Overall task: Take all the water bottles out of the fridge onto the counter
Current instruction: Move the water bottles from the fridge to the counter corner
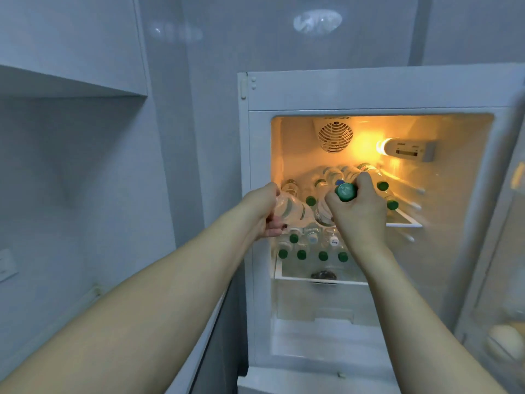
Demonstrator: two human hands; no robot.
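Observation:
The small white fridge (369,92) stands open and lit inside. Several clear water bottles with green caps lie on its upper shelf (403,224) and on the shelf below. My left hand (262,211) grips one clear bottle (292,210) at the fridge's left opening, its body pointing inward. My right hand (359,209) is curled round the neck of another bottle (346,191), whose green cap faces me. More green caps (301,254) line the lower shelf under both hands.
The fridge door (500,251) hangs open at the right, with pale round items in its lower rack. A white drawer (318,302) sits under the lower shelf. Grey wall and a recessed ledge (71,83) fill the left; a narrow counter edge (204,336) runs beside the fridge.

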